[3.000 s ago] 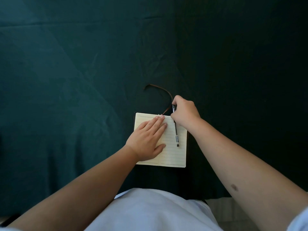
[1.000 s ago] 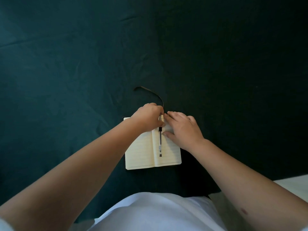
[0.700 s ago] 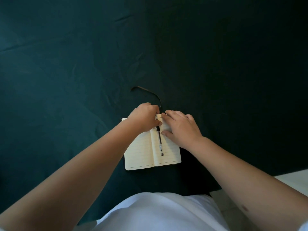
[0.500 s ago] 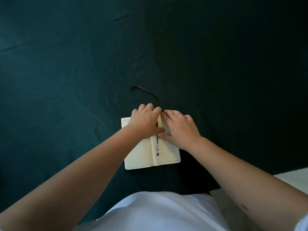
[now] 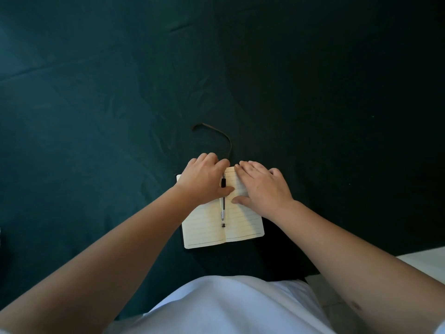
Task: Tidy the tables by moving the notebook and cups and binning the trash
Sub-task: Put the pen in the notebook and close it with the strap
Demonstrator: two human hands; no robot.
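Observation:
The notebook (image 5: 204,229) lies open on the dark green tablecloth, its lined cream pages facing up, close to the near table edge. A black pen (image 5: 223,212) rests along the gutter between the pages. My left hand (image 5: 204,179) lies on the top of the left page, fingers reaching over the far edge and thumb touching the pen. My right hand (image 5: 262,189) rests flat on the upper right page. A brown ribbon bookmark (image 5: 222,136) curls out beyond the notebook's top. No cups or trash are in view.
The dark green cloth (image 5: 108,104) covers the whole table around the notebook, with creases. A pale surface (image 5: 428,260) shows at the lower right past the cloth's edge. My white shirt (image 5: 228,307) fills the bottom centre.
The pen went from my right hand's grip into the notebook's gutter. My left hand moved from pressing the page to the pen's top, and its fingers have since stretched out from a fist.

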